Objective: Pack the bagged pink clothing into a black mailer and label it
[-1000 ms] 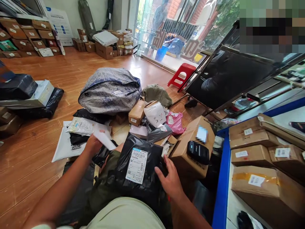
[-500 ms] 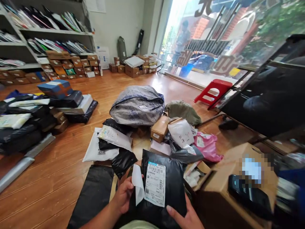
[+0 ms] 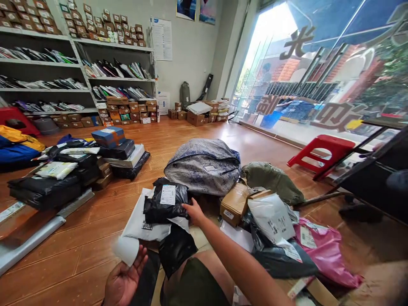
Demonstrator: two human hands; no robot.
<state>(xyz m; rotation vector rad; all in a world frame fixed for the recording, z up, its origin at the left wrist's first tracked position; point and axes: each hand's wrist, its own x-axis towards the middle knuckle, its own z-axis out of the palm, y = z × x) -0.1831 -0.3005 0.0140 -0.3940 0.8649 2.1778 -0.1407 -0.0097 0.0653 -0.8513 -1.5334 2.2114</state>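
My right hand (image 3: 194, 211) grips the right edge of a black plastic parcel (image 3: 153, 207) with a white printed label (image 3: 168, 194) facing up. This parcel is over a white mailing bag (image 3: 134, 227) on the pile in front of me. Down at the lower left, my left hand (image 3: 126, 278) has a white paper slip (image 3: 127, 250) between thumb and fingers, its left edge blurred. Below the labelled parcel is another black bag (image 3: 177, 250), close to my knee.
A large grey-blue sack (image 3: 204, 165) lies beyond the pile. To the right are a brown box (image 3: 234, 204), a white bag (image 3: 272, 216) and a pink bag (image 3: 328, 250). Stacked parcels (image 3: 57, 187) stand at left. A red stool (image 3: 321, 155) is by the window.
The labelled black parcel has gone from my lap forward and left onto the pile, in my right hand. My left hand has moved left with the paper slip, away from the parcel.
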